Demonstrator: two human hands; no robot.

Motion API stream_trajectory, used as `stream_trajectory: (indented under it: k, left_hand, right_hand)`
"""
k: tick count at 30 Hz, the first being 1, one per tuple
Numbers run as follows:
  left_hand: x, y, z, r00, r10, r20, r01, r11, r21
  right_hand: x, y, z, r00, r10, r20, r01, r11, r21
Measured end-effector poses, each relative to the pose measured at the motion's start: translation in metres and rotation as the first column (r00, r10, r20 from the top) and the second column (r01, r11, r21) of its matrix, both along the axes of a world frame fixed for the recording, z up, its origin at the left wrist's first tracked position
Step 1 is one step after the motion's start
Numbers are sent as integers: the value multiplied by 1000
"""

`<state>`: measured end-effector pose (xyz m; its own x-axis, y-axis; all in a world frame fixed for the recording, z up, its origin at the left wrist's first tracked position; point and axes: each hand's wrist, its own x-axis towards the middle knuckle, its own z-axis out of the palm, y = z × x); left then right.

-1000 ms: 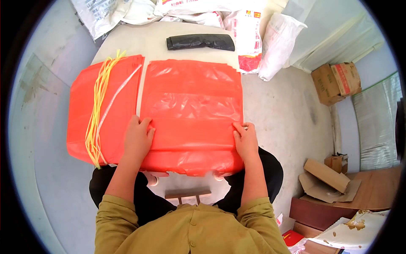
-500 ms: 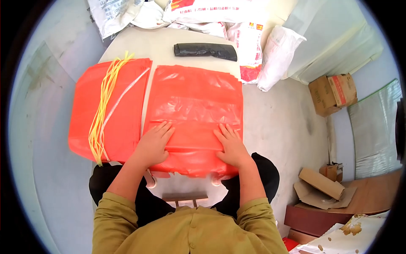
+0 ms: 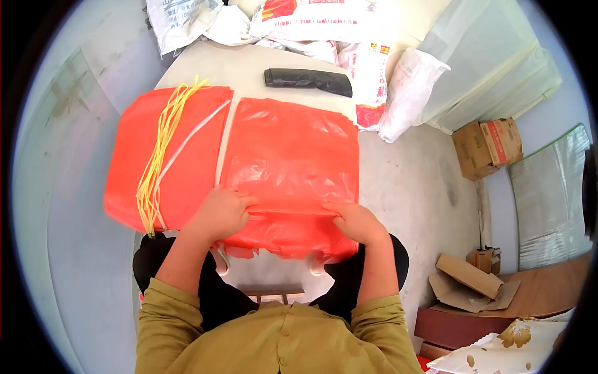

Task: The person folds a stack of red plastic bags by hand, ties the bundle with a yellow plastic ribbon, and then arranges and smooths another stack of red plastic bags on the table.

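A stack of red plastic bags [image 3: 289, 146] lies in front of me, with its near end hanging over the table's front edge. My left hand [image 3: 224, 213] is closed at the stack's left side, fingers curled on a crosswise fold in the top plastic. At the right side, my right hand [image 3: 358, 221] pinches the same fold with its index finger stretched along it. Left of this stack is a second red plastic stack [image 3: 134, 156]. Yellow strips [image 3: 161, 143] and one whitish strip [image 3: 190, 140] lie across it.
A black plastic roll [image 3: 308, 81] rests behind the stack on the pale table [image 3: 205, 65]. Printed white sacks [image 3: 311, 22] stand along the back. Cardboard boxes [image 3: 476, 149] are on the right, with opened cardboard [image 3: 470, 280] nearer. A small wooden stool [image 3: 271, 291] is below me.
Both hands have gone from lying flat on the red plastic to gripping it at the sides, slightly nearer me. A raised fold now runs between them.
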<state>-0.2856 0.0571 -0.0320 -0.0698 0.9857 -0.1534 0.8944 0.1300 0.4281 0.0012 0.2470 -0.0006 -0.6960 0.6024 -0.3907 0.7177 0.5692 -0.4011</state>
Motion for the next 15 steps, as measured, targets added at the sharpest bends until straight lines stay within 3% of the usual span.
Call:
stream_trajectory:
  k: [3,9,11,12,14,15]
  left_hand:
    - [-2,-7,16,979,118,165,-105,991,-88]
    - [-23,19,3,976,180,125,-208,941,268]
    - [-28,29,0,959,250,131,-278,921,274]
    - [-28,34,-3,950,283,135,-310,910,276]
    - [-22,41,-10,969,237,-69,-191,897,398]
    - [-18,44,-14,961,218,-173,-120,886,447]
  right_hand:
    - [5,11,9,996,62,58,-59,997,-42]
    - [-14,36,9,999,-40,4,39,989,139]
    - [-29,40,14,995,-95,-20,97,970,222]
    - [-30,42,4,994,-41,-100,73,938,338]
    - [-35,48,-24,967,89,-239,59,832,552]
    - [-38,45,-36,950,137,-280,17,875,484]
